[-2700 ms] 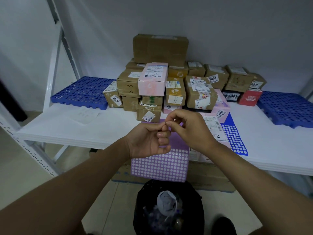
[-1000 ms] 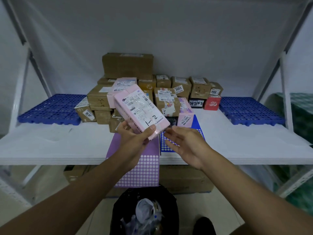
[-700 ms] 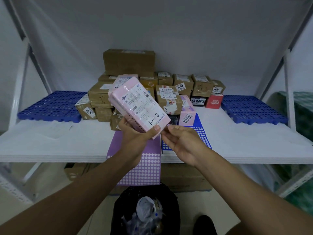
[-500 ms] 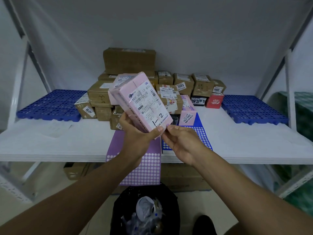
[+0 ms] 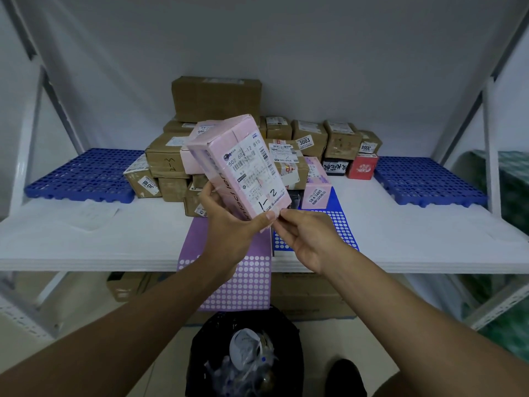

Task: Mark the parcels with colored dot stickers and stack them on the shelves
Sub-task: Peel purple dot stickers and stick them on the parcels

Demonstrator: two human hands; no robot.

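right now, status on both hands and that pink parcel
Left hand grips pink parcel, held up over shelf. Right hand fingertips at its lower corner. Nothing in the way.

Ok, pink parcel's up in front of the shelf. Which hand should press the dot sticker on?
Right, probably. The left hand grips the pink parcel from below, while the right hand's fingertips sit at its lower corner. No sticker is visible there.
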